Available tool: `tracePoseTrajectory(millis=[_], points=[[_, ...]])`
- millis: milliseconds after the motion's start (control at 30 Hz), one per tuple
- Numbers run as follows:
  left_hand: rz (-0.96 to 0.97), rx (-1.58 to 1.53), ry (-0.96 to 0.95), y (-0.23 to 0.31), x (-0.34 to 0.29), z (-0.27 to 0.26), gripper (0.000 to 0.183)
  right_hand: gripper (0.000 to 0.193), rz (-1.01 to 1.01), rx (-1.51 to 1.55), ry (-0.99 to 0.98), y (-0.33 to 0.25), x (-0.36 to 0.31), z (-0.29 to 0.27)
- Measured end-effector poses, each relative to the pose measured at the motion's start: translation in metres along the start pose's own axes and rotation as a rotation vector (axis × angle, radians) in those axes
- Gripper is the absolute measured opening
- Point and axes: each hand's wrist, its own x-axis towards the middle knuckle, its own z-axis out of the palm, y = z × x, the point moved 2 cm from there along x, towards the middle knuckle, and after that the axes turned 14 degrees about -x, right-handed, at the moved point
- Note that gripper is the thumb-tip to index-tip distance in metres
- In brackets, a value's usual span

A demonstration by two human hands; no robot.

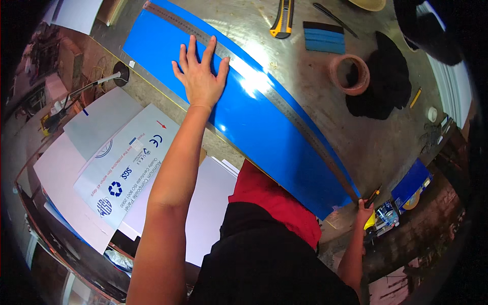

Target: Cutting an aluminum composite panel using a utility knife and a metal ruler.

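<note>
My left hand lies spread on a glossy blue sheet, its fingertips on or beside a long metal ruler. The ruler runs lengthwise along the sheet, leaving a narrow blue strip on its far side. By the ruler's right end, at the sheet's corner, my right hand is closed around a slim black-and-yellow cutter. The hand is small in view, and I cannot tell whether the blade touches the sheet.
On the metal table lie a yellow-and-black utility knife, a blue squeegee, a tape roll and a black cloth. White panels lean below the table's near edge at left. A blue box stands at right.
</note>
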Motion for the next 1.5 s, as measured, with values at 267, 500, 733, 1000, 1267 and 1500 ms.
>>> tracePoseTrajectory(millis=[267,500,733,1000,1267,1500], points=[[0.068,0.016,0.026,-0.011,0.002,0.007,0.060,0.027,-0.073,0.092,0.087,-0.031,-0.018,0.008],[0.143,0.016,0.023,-0.040,0.010,0.016,0.064,0.025,-0.021,0.002,0.084,-0.057,-0.025,0.005],[0.229,-0.040,-0.096,-0.061,0.026,0.010,0.075,0.029,0.003,-0.035,0.110,-0.072,-0.032,0.007],[0.321,-0.043,-0.172,-0.076,0.043,0.004,0.082,0.034,0.079,-0.043,0.068,-0.081,-0.033,0.004],[0.278,-0.052,-0.193,-0.077,0.045,0.004,0.084,0.037,0.041,-0.040,0.078,-0.068,-0.031,0.010],[0.236,-0.085,-0.206,-0.070,0.042,0.010,0.087,0.036,0.020,-0.016,0.101,-0.049,-0.023,0.015]])
